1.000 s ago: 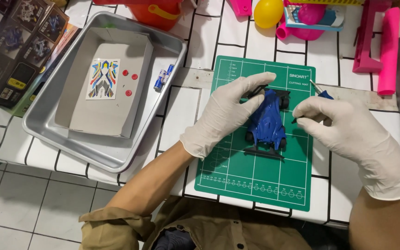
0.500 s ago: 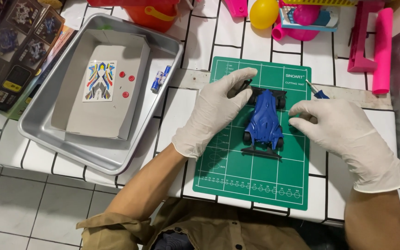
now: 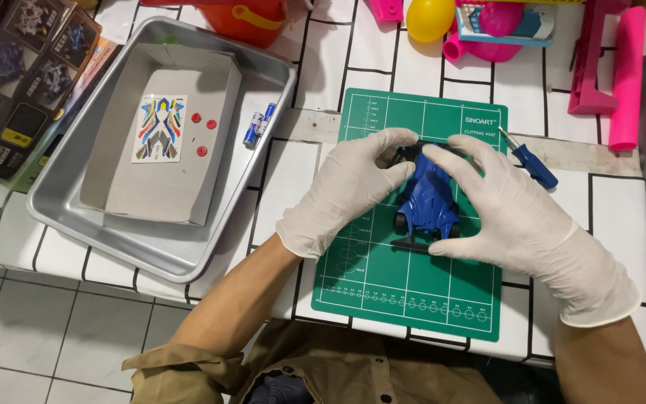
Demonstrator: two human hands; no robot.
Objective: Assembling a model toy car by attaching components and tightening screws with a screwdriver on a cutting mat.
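blue toy car (image 3: 426, 196) at frame centre on green cutting mat (image 3: 413, 292). left hand (image 3: 349, 187) and right hand (image 3: 506, 217) cupped around body, fingers curled. likely light, brittle plastic; best gripped by the sides.

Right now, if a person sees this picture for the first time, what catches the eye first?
Two white-gloved hands, left hand and right hand, close around a blue toy race car on a green cutting mat in the middle. To the left, a metal tray holds grey cardboard with a colourful sticker sheet.
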